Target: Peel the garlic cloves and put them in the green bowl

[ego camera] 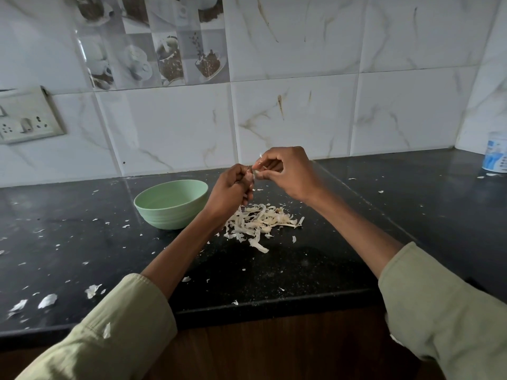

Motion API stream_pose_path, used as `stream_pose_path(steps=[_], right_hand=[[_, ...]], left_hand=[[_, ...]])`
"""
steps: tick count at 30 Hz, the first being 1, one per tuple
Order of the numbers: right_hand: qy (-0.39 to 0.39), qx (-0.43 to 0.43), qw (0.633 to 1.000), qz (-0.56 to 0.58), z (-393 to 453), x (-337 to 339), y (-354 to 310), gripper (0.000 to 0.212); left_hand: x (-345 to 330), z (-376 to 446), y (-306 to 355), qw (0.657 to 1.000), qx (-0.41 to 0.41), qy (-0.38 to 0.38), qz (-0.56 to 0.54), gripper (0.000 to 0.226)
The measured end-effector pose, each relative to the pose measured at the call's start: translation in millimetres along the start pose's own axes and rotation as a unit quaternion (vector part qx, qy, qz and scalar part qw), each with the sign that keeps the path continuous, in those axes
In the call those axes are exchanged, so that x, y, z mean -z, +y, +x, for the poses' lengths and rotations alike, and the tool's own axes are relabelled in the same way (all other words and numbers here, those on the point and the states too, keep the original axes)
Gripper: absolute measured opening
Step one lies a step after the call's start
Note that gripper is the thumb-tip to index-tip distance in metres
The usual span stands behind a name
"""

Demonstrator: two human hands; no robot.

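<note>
1. Head view: a garlic clove [251, 175] is held above the black counter [356, 215], between the two hands. It is mostly hidden by the fingers.
2. The left hand [231, 189] is curled round the clove, fingers closed upon it.
3. The right hand [288, 171] is pinched on a scrap of white skin at the clove's top, thumb and forefinger together.
4. The green bowl [171, 202] is set on the counter just left of the left hand. Its contents cannot be made out.
5. A pile of peelings [260, 222] is spread below the hands, beside the bowl; smaller flakes are scattered across the counter.
6. A switch plate [26, 119] is fixed to the tiled wall at the left, and a white-and-blue tin [496, 156] is stood in the far right corner.
</note>
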State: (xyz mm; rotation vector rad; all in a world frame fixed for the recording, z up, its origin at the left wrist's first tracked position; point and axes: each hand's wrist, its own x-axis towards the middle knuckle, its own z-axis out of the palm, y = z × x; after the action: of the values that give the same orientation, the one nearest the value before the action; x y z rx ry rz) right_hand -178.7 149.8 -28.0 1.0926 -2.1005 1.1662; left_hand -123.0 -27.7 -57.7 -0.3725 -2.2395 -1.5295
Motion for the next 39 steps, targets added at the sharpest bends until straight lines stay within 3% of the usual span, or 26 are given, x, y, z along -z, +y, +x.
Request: stream_pose_path(steps=[4, 8, 12, 20, 26, 33, 39], right_hand=[[-0.005, -0.043, 0.999, 0.029, 1, 6, 5, 0.020], [-0.046, -0.133, 0.972, 0.186, 1, 13, 4, 0.022], [-0.056, -0.164, 0.953, 0.248, 2, 14, 3, 0.023], [-0.049, -0.173, 0.962, 0.204, 2, 13, 3, 0.018], [-0.069, -0.162, 0.961, 0.214, 0, 10, -2, 0.016], [-0.059, -0.110, 0.982, 0.140, -1, 6, -2, 0.011], [-0.034, -0.078, 0.992, 0.098, 0, 7, -1, 0.010]], left_hand=[[1, -3, 3, 1.000, 0.004, -0.022, -0.012, 0.014], [0, -7, 7, 0.998, 0.007, -0.043, 0.052, 0.008], [1, -7, 6, 0.992, -0.027, -0.005, 0.123, 0.005], [1, -3, 2, 0.985, -0.067, 0.045, 0.152, 0.030], [0, -2, 3, 0.983, -0.085, 0.062, 0.151, 0.016], [1, -2, 3, 0.981, -0.081, 0.083, 0.156, 0.010], [2, -3, 7, 0.993, -0.038, 0.095, 0.053, 0.013]])
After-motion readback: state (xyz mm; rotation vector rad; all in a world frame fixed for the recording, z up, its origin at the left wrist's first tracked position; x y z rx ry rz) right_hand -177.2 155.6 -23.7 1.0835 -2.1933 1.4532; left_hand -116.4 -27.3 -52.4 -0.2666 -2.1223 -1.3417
